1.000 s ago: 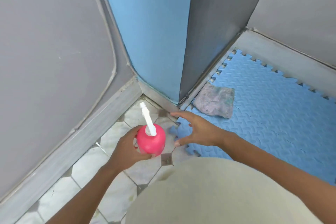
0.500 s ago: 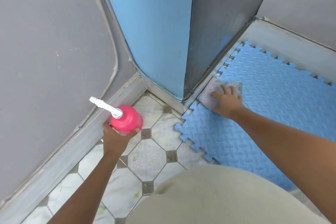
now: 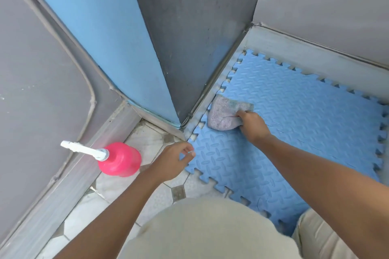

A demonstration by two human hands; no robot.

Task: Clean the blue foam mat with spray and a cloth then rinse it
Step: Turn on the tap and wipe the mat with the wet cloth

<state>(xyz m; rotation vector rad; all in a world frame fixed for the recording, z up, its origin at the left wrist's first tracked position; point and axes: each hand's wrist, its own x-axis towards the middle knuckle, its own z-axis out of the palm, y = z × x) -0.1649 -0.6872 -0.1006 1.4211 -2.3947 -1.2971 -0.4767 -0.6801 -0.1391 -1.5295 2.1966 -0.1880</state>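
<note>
Left hand (image 3: 170, 162) has let go of the pink spray bottle (image 3: 120, 160). The bottle now sits on the tiled floor (image 3: 117, 187) just beside the grey skirting (image 3: 88, 166), with its white nozzle pointing away from the mat. Can't tell if it stands upright or leans. The left hand has come across to the near-left edge of the blue foam mat (image 3: 294, 122), with its fingers curled at an edge tab. Can't tell if it pinches the tab or only touches it.

Right hand (image 3: 254, 126) has gone from lying flat on the cloth (image 3: 223, 113) to bunching it, fingers curled into the cloth's right side. The cloth is lifted a bit there and the rest still lies on the mat.

Likely meaning: spraying is paused or finished and wiping is about to start, with the left hand probably bracing the mat. No rinse yet, and wet patches can't be made out on the foam.

Layout: the cloth lies at the mat's left edge, by the wall corner, under and left of the right hand. The mat lies flat on the floor, its far edges against the skirting, and both hands are on its left side. The bottle is off the mat, near the left hand but clear of it and well apart from the right hand.
</note>
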